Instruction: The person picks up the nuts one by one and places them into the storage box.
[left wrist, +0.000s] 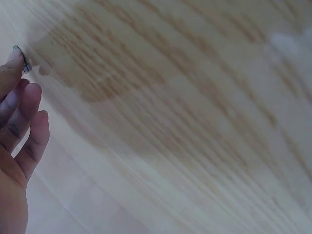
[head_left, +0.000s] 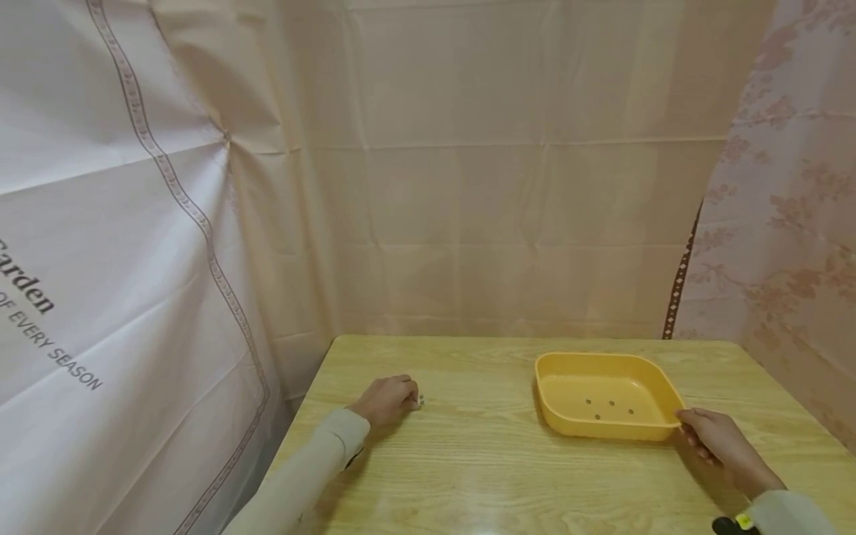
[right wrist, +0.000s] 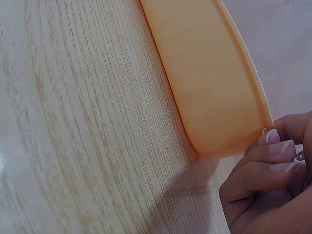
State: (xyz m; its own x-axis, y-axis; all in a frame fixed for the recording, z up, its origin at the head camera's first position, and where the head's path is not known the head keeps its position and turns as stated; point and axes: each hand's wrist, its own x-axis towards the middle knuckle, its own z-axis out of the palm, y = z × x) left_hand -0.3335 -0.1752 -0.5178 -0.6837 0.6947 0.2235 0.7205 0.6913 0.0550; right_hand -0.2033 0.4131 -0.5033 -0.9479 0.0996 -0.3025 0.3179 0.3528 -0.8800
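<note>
My left hand (head_left: 386, 400) is low over the wooden table's left half, its fingers bent down to the surface. Two small metal nuts (head_left: 422, 400) lie right beside its fingertips. From the left wrist, a small dark metal nut (left wrist: 27, 67) shows close to the thumb tip; whether the fingers pinch one is hidden. On the right stands a yellow plastic tray (head_left: 605, 429) with several small nuts (head_left: 611, 403) scattered over its floor. My right hand (head_left: 718, 440) grips the tray's near right corner, thumb and finger on the rim, as the right wrist view (right wrist: 273, 170) also shows.
Pale wood-grain table (head_left: 468, 475) carries everything, its far edge close to a beige hanging cloth (head_left: 468, 186). A white printed cloth (head_left: 134, 260) hangs at left and a flowered one (head_left: 796, 245) at right.
</note>
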